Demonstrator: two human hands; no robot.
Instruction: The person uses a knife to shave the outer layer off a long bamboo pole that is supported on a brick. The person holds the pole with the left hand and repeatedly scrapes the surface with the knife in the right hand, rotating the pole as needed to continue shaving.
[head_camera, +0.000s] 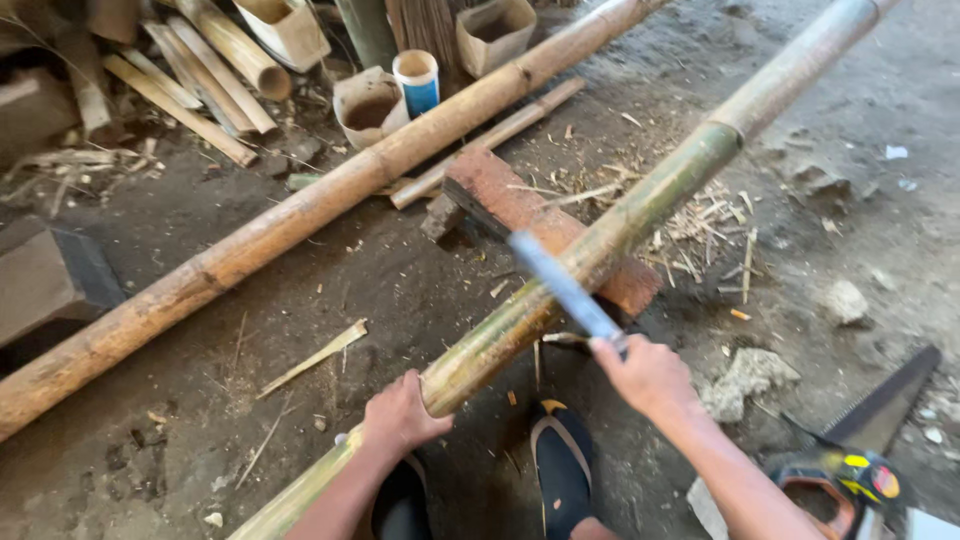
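Here, Work in hand: I am chopping at the green bamboo pole (640, 205) where it is resting on the reddish block (520, 205); chips are lying around, pole not yet severed.
Left hand (400, 415): fingers wrapping fully round the pole's near part.
Right hand (645, 375): fingers closing tight on the blade (562, 285), which is blurring.
Textures: pole smooth, jointed, waxy; dry tan pole (300, 215) beside it; dirt floor (880, 230) gritty.
Near corner: handsaw (870, 430) lying idle.

A long brown bamboo pole (300, 215) lies across the dirt floor (400, 290). Beyond it stand a blue-and-white can (417, 83) and cut bamboo pieces (200, 75). A handsaw (865, 445) lies at the right, near a stone (845, 300).
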